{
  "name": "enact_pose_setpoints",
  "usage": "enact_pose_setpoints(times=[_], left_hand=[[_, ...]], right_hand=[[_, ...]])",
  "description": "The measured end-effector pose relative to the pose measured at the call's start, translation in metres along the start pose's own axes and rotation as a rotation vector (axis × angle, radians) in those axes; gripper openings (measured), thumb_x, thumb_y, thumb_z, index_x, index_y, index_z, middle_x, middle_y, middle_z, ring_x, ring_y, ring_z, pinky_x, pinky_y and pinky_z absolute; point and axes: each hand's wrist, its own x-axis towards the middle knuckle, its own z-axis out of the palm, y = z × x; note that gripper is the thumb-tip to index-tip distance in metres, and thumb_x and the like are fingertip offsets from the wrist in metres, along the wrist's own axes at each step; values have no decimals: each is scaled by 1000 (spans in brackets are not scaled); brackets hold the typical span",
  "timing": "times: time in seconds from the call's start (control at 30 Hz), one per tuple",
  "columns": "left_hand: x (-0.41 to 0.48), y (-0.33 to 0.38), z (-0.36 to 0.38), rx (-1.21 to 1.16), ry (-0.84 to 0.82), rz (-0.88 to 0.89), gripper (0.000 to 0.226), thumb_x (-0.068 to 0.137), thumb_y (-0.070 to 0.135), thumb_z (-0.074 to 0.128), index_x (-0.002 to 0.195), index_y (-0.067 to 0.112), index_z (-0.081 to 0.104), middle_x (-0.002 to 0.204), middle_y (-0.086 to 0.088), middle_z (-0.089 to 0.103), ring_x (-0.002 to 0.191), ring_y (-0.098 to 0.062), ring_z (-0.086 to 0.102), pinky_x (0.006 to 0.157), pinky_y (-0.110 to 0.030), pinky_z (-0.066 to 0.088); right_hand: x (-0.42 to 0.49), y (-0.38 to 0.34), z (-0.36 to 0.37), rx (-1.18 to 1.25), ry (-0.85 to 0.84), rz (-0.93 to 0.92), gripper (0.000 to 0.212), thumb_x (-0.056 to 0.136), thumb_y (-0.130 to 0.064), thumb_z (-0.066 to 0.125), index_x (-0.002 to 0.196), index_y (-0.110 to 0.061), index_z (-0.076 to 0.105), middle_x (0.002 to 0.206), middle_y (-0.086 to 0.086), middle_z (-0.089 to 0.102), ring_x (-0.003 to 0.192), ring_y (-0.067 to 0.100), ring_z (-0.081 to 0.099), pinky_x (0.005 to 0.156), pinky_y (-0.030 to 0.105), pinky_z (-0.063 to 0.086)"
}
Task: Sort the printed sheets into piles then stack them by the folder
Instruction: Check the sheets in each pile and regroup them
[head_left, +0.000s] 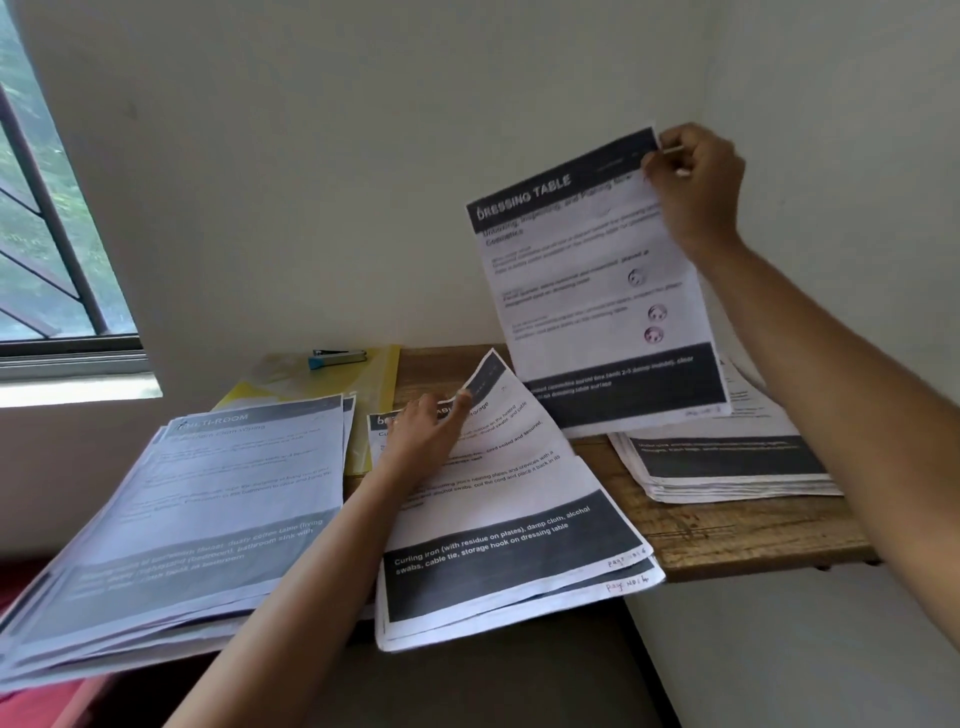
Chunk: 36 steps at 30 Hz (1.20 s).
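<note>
At the far left a window (47, 208) is seen above a sill. Below it, a thick left pile (171, 525) of printed sheets is spread loosely over the left end of the table (727, 535), its top sheet headed "MULTI-ROOM" and its near edge overhanging the table. Behind that pile a yellow folder (374, 384) is laid flat against the wall, and a blue and black stapler (337, 357) is rested on it. Just right of the left pile, a middle pile (509, 545) of a few sheets is placed at an angle, its lower corner hanging past the table's front edge. The left hand (426, 431) is laid on the upper part of this pile, and the top sheet's upper corner is pinched and curled upward between thumb and fingers. Further right, a single sheet (602, 291) headed "DRESSING TABLE" is held up in the air, tilted, in front of the wall. Its top right corner is gripped by the right hand (696, 182), fingers closed on the paper. Beneath and behind the raised sheet, a right pile (727, 467) is stacked on the right end of the table, well apart from the folder.
</note>
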Motion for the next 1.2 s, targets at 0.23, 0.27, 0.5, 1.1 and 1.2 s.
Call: enact_pose_setpoints(times=[0.23,0.27,0.5,1.1,1.2], left_hand=[[-4,6,-13,-410,97,-59,86,86,73,11,151,18,28,155,-12,29,143,-29,26,116,-42,17],[-4,5,-14,-461,116,-66,94,80,81,11,151,21,26,156,-11,28,144,-28,26,118,-44,16],[-2,4,-19,-591,127,-101,111,65,95,10,149,27,30,151,-10,39,139,-29,36,115,-55,23],[-3,5,-15,-591,90,-128,101,72,83,11,151,22,28,153,-10,35,141,-30,32,117,-54,19],[0,4,-15,-606,111,-104,106,70,87,7,150,21,30,152,-11,37,140,-32,33,116,-56,21]], right_hand=[[21,-2,-7,-42,-6,19,19,82,-16,58,89,-3,69,80,0,63,58,-6,54,64,8,41],[20,1,-4,-64,-22,34,18,82,-16,59,90,-3,69,80,0,63,62,0,54,62,6,39],[22,6,4,-73,-47,87,16,84,-10,62,95,-2,70,80,6,62,54,-7,54,55,2,37],[18,8,11,235,492,318,5,83,-10,56,81,-14,56,76,-4,60,68,8,55,58,4,38],[19,5,13,288,470,411,8,83,-10,59,88,-8,65,76,-5,58,70,9,55,56,3,38]])
